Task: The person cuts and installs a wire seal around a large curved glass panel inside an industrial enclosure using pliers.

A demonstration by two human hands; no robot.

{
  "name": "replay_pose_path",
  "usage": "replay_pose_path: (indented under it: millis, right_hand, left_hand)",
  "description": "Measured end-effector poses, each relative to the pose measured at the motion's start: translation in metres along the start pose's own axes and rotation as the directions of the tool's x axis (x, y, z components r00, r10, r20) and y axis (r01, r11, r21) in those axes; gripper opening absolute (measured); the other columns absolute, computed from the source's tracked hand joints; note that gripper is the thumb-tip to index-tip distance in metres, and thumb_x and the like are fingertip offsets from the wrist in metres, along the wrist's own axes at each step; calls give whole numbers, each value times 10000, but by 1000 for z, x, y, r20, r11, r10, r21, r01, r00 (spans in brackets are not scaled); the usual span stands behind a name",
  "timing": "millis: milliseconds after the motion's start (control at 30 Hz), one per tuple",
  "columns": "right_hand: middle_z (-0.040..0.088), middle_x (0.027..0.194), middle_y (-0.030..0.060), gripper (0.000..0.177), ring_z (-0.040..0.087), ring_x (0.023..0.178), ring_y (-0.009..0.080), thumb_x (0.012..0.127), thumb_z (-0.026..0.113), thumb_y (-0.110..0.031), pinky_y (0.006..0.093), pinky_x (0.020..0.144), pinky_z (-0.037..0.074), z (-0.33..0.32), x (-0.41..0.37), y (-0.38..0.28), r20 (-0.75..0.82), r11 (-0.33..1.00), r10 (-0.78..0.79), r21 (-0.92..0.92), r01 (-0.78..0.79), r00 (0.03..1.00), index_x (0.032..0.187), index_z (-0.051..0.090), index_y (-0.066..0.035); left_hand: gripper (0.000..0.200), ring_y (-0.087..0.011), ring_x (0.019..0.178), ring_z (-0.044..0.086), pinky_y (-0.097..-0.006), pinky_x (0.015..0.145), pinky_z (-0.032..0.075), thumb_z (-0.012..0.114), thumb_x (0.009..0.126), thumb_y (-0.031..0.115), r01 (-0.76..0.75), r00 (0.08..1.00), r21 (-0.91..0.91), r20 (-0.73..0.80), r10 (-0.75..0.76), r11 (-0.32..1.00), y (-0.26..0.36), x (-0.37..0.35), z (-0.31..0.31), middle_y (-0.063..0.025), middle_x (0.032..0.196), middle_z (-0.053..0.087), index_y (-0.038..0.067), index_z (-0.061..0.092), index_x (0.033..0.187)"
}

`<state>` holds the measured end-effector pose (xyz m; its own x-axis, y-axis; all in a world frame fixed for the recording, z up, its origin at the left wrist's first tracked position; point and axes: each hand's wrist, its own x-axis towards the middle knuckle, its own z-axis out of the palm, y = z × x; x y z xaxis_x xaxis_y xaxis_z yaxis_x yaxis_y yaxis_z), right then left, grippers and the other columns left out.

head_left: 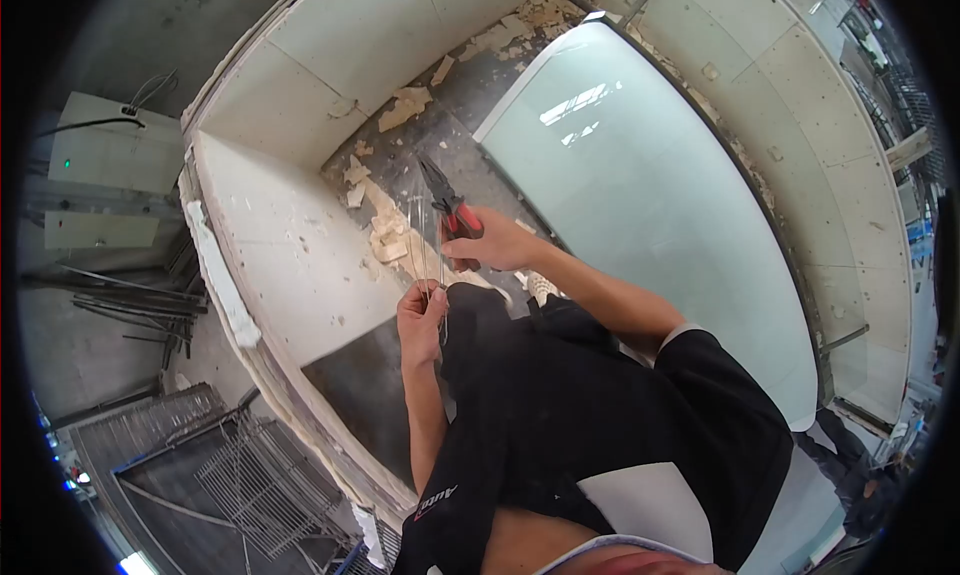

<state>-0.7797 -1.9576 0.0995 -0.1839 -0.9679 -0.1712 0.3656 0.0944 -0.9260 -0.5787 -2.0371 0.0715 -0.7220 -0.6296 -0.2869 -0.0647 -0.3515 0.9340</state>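
Right hand (488, 241) grips red-handled pliers (449, 199); left hand (420, 320) pinches thin wires (424, 255) above the littered floor (445, 135), contact with the pliers hard to tell. A loose pinch could send wires slipping down.

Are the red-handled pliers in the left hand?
No, the right hand grips the red-handled pliers, while the left hand pinches thin wires.

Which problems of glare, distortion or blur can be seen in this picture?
Head view: white glare streaks the glossy panel; head view: lens distortion seems to bow the pale right-hand wall, and the corners go black; head view: the thin wires at the left hand look faint.
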Motion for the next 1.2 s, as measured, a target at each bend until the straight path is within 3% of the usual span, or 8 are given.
replay_pose_path:
  millis: [167, 267, 333, 400, 600, 700, 967, 1200]
  right_hand:
    - [584, 690, 27, 175, 556, 614, 100, 853, 656, -159, 248, 555, 434, -21, 104, -5, -101, 998, -62, -11, 62, 993, 916, 531, -53]
    - [573, 727, 27, 313, 544, 638, 92, 808, 737, -269, 260, 571, 441, -32, 175, -7, -62, 998, 53, -21, -54, 997, 888, 529, -49]
    - [585, 769, 33, 356, 527, 676, 94, 775, 762, -290, 270, 608, 440, -36, 225, -4, -68, 925, 16, -377, -41, 998, 882, 531, -42]
    - [586, 774, 33, 362, 519, 687, 98, 764, 766, -289, 275, 626, 439, -29, 266, -13, -103, 910, 16, -410, -57, 995, 880, 532, -38]
    - [581, 791, 24, 193, 536, 727, 101, 810, 670, -102, 273, 677, 458, -33, 374, -70, -315, 924, 12, -360, -131, 949, 924, 532, -30]
    - [583, 774, 29, 183, 574, 713, 105, 812, 659, -102, 277, 658, 482, -69, 412, -74, -452, 996, -34, -90, -7, 891, 937, 541, -41]
    - [590, 842, 64, 249, 594, 722, 161, 858, 616, -64, 293, 653, 500, -217, 449, -169, -786, 886, -256, 43, 462, 563, 1073, 490, -76]
    - [530, 872, 60, 224, 539, 770, 164, 886, 567, -73, 325, 722, 462, -327, 504, -211, -745, 794, -377, 45, 606, 550, 1083, 460, -76]
  left_hand:
    - [123, -31, 526, 422, -177, 462, 298, 632, 907, 176, 39, 998, -230, 52, -28, 972, 16, 126, -36, 45, 658, 520, 66, 592, 947]
    - [175, -20, 518, 395, -167, 460, 279, 591, 936, 250, 142, 982, -294, -78, -171, 945, 38, 217, -63, 57, 642, 502, 79, 616, 957]
    - [159, -32, 519, 397, -179, 466, 304, 602, 931, 244, 140, 983, -347, -60, -171, 927, 49, 282, -83, 54, 642, 503, 85, 594, 935]
    - [157, -34, 522, 400, -184, 469, 313, 606, 929, 245, 121, 988, -400, -41, -150, 908, 69, 332, -98, 53, 644, 505, 89, 584, 918]
    - [180, -48, 521, 415, -195, 464, 315, 568, 950, 284, 194, 974, -165, 149, -170, 967, 152, 469, -144, 58, 640, 453, 115, 545, 893]
    - [225, -52, 530, 390, -189, 479, 296, 532, 967, 318, 224, 965, -156, 174, -197, 962, 185, 523, -166, 61, 634, 396, 101, 547, 911]
    - [440, -51, 544, 306, -195, 505, 290, 380, 1004, 432, 204, 917, -147, 375, -136, 968, 238, 643, -197, 45, 645, 334, 19, 532, 1019]
    - [312, -113, 722, 584, -253, 708, 488, 469, 986, 362, 268, 884, -5, 400, -244, 963, 267, 764, -164, -15, 808, 600, 71, 559, 1056]
